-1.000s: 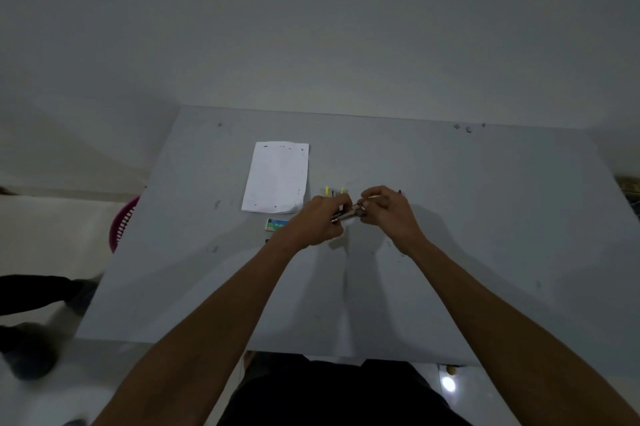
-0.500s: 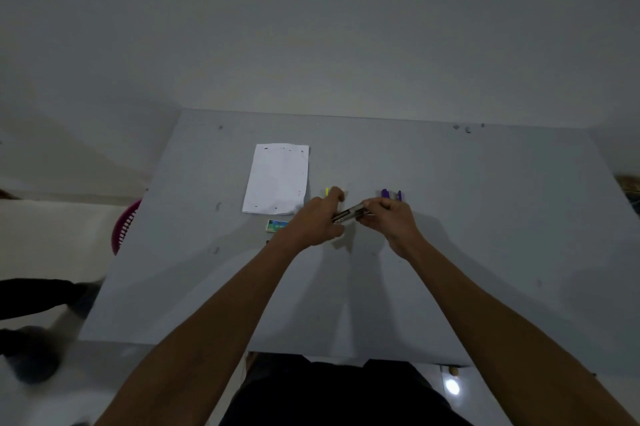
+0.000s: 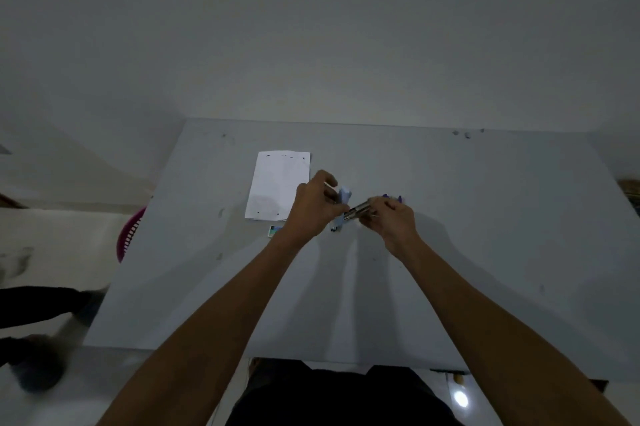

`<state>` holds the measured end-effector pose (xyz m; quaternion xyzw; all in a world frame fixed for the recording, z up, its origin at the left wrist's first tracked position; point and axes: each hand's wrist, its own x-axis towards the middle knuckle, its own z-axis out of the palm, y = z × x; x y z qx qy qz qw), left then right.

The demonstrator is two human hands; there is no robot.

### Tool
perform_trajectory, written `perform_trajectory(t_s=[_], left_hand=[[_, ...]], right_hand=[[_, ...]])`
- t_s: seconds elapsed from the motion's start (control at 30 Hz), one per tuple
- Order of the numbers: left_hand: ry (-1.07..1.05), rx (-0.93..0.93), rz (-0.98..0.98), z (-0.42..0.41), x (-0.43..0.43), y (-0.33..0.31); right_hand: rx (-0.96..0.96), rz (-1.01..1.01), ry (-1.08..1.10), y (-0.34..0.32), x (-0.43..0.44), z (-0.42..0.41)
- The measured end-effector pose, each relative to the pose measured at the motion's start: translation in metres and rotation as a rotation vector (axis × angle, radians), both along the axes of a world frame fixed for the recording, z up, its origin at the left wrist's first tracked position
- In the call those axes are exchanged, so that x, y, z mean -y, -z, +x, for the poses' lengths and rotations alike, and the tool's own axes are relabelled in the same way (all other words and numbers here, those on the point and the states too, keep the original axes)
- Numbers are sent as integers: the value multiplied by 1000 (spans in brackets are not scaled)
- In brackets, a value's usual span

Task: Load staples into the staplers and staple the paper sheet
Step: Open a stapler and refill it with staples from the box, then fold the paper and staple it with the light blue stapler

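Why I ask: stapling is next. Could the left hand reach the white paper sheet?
Probably yes: the white paper sheet lies uncovered right beside the left hand, though that hand grips the pale stapler.

The paper sheet (image 3: 278, 184) is lying on the counter (image 3: 485, 252), left of centre and toward the far edge. A small box (image 3: 275, 230) is sitting just in front of the sheet's near edge. Right of the sheet, the left hand (image 3: 313, 207) and right hand (image 3: 389, 221) are holding a stapler (image 3: 346, 203) between them above the counter. A second stapler (image 3: 391, 197) is lying just behind the right hand. A basket (image 3: 130, 235) is standing off the counter's left edge.
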<state>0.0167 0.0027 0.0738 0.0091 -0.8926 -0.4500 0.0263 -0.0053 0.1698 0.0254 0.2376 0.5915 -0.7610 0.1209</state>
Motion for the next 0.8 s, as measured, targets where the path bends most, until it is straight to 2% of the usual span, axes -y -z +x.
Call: perform_trajectory(t_s=[0.1, 0.23, 0.33, 0.5, 0.63, 0.8], left_hand=[[2, -50, -53, 0, -9, 10], [-48, -27, -117, 0, -16, 24], [-68, -38, -115, 1, -16, 25], [28, -12, -85, 6, -2, 25], [-144, 3, -64, 1, 29, 32], [-423, 171, -119, -18, 87, 50]], right_hand=[[-22, -49, -59, -1, 6, 2], [-31, -146, -203, 0, 11, 5], [-38, -107, -318, 0, 12, 9], [12, -26, -221, 4, 22, -1], [100, -46, -156, 2, 42, -20], [222, -9, -224, -1, 90, -46]])
